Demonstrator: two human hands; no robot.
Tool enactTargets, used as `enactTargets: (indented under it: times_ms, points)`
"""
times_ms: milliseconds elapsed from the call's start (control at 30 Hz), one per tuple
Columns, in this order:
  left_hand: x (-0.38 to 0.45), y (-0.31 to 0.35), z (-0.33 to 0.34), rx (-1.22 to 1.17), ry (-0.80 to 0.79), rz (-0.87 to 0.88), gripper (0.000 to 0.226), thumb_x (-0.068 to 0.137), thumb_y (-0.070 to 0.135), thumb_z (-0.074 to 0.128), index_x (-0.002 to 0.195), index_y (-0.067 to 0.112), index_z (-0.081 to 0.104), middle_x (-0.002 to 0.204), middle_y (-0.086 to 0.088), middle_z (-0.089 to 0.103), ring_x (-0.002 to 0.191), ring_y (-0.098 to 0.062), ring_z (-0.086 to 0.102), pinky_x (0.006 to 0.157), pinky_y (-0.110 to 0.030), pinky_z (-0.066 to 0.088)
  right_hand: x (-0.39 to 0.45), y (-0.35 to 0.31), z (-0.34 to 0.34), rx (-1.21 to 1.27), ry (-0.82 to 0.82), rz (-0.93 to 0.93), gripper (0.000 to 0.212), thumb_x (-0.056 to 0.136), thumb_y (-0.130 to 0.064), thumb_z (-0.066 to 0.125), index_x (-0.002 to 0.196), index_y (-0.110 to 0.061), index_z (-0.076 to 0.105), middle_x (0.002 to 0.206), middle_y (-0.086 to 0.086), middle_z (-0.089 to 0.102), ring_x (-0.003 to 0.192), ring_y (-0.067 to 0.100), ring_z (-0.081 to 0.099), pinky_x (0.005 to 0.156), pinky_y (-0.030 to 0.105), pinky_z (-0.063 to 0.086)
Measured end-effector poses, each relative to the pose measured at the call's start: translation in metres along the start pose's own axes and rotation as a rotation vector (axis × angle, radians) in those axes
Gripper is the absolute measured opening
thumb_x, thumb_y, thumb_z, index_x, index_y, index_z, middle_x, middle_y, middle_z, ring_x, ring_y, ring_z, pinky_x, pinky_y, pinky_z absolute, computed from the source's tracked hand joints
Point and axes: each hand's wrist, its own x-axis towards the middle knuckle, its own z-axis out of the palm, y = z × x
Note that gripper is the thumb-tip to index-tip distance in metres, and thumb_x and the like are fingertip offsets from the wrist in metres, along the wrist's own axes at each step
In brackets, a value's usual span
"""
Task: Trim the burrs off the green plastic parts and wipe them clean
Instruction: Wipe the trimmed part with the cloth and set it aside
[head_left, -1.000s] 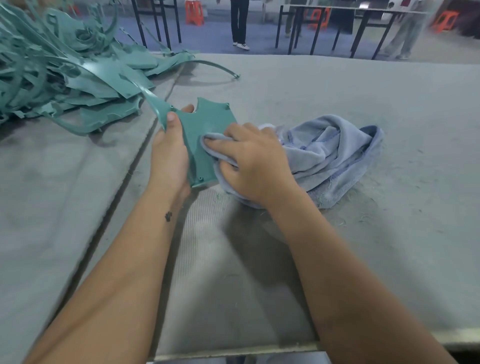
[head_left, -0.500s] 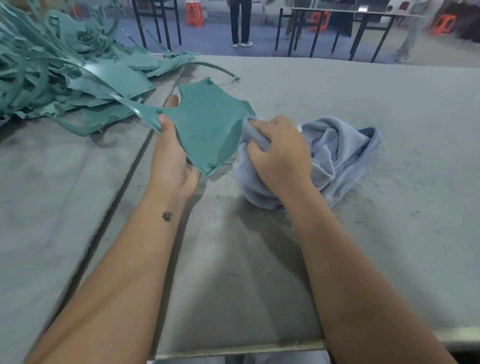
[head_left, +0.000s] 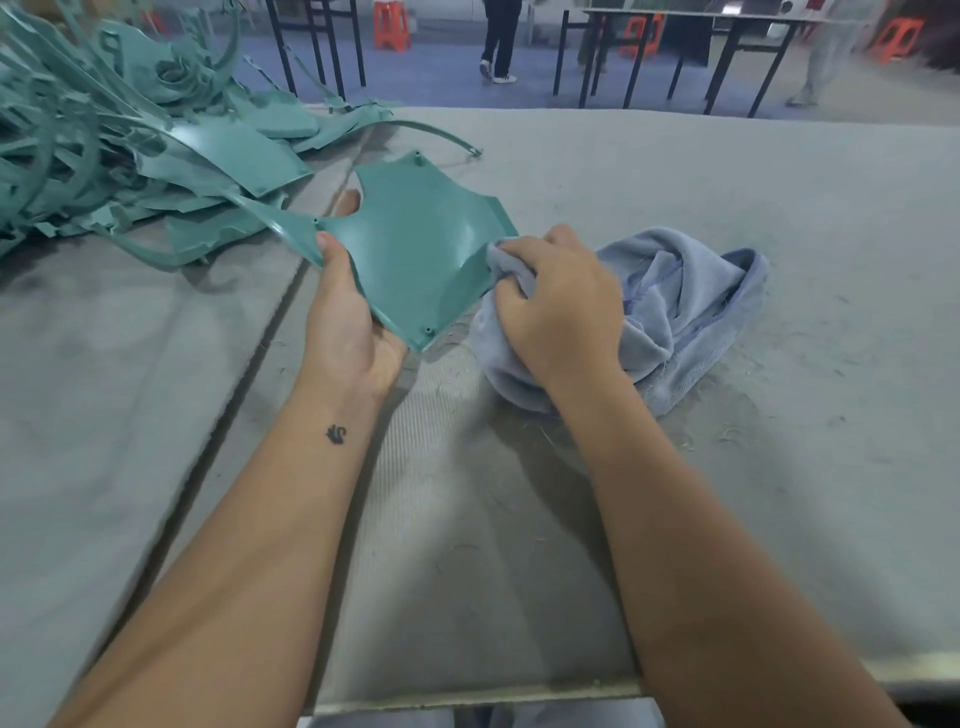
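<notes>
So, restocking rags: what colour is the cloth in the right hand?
Light blue terry cloth, clearest in the head view.

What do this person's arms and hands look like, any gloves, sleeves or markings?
Both forearms are bare up to the edge of the view, with no sleeves showing. The left hand and right hand wear no gloves, rings or watch. A small dark tattoo sits on the left forearm just below the wrist.
</notes>
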Motion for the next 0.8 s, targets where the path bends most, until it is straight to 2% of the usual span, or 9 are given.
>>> enactTargets:
  times_ms: [67,200,433,533,600,633,667,733,800]
  points:
    - [0.001,0.001,-0.001,-0.050,-0.005,0.017,0.046,0.106,0.041,0.018,0.135,0.025,0.049,0.124,-0.002,0.067,0.115,-0.022,0.063,0.100,-0.044,0.049,-0.006,-0.006,0.001,0.072,-0.091,-0.100,0.024,0.084,-0.019,0.055,0.098,-0.026,0.073,0.094,0.002,0.058,0.085,0.024,0.056,0.080,0.044,0.045]
    - [0.001,0.006,-0.003,-0.112,0.006,-0.036,0.057,0.104,0.047,0.017,0.149,0.017,0.036,0.142,-0.011,0.052,0.127,-0.028,0.053,0.109,-0.045,0.041,-0.016,-0.018,0.011,0.069,-0.201,-0.321,0.014,0.080,-0.016,0.059,0.076,-0.020,0.072,0.079,0.002,0.054,0.073,0.022,0.053,0.069,0.041,0.045]
    - [0.003,0.007,-0.008,-0.019,0.034,-0.056,0.052,0.105,0.045,0.021,0.144,0.021,0.044,0.136,-0.005,0.059,0.122,-0.024,0.059,0.105,-0.046,0.045,-0.003,0.000,0.004,0.055,-0.005,0.018,0.029,0.087,-0.025,0.051,0.107,-0.034,0.069,0.092,-0.003,0.053,0.086,0.020,0.055,0.082,0.044,0.045]
    - [0.003,0.005,-0.007,-0.018,0.052,-0.015,0.045,0.106,0.042,0.020,0.135,0.025,0.050,0.132,-0.004,0.062,0.119,-0.024,0.061,0.104,-0.047,0.046,-0.006,-0.001,0.002,0.062,-0.110,-0.070,0.025,0.085,-0.024,0.052,0.100,-0.033,0.070,0.091,-0.002,0.055,0.086,0.020,0.056,0.082,0.043,0.045]
    - [0.003,0.007,-0.006,-0.018,0.071,-0.025,0.048,0.106,0.043,0.020,0.138,0.021,0.049,0.132,-0.006,0.062,0.119,-0.024,0.061,0.103,-0.045,0.047,-0.010,-0.007,0.003,0.118,-0.244,-0.162,0.022,0.082,-0.020,0.055,0.089,-0.031,0.072,0.087,-0.005,0.059,0.084,0.019,0.058,0.081,0.042,0.047]
    - [0.002,0.009,-0.006,-0.006,0.084,-0.039,0.051,0.105,0.044,0.022,0.138,0.018,0.050,0.130,-0.007,0.063,0.118,-0.025,0.062,0.102,-0.045,0.048,-0.010,-0.008,0.003,0.198,-0.242,-0.152,0.020,0.080,-0.018,0.056,0.082,-0.029,0.072,0.083,-0.006,0.062,0.082,0.017,0.059,0.080,0.039,0.048]
    - [0.002,0.010,-0.007,0.011,0.099,-0.050,0.051,0.105,0.045,0.024,0.134,0.017,0.054,0.125,-0.007,0.066,0.115,-0.024,0.064,0.100,-0.045,0.049,-0.008,-0.009,0.001,0.334,-0.165,-0.084,0.018,0.077,-0.016,0.057,0.074,-0.027,0.070,0.077,-0.008,0.064,0.080,0.013,0.061,0.077,0.034,0.050]
    - [0.002,0.011,-0.007,0.097,0.130,-0.031,0.044,0.104,0.044,0.031,0.124,0.017,0.060,0.114,-0.003,0.072,0.106,-0.021,0.068,0.092,-0.044,0.055,-0.002,-0.004,-0.007,0.684,0.147,0.152,0.020,0.078,-0.011,0.058,0.066,-0.026,0.064,0.064,-0.013,0.062,0.070,0.004,0.060,0.070,0.021,0.048]
    - [0.001,0.011,-0.006,0.210,0.155,0.007,0.039,0.104,0.042,0.035,0.121,0.018,0.061,0.112,-0.001,0.072,0.104,-0.018,0.069,0.091,-0.043,0.055,0.005,0.008,-0.017,0.977,0.329,0.361,0.020,0.083,-0.005,0.061,0.070,-0.020,0.063,0.062,-0.011,0.061,0.067,0.007,0.057,0.071,0.024,0.046]
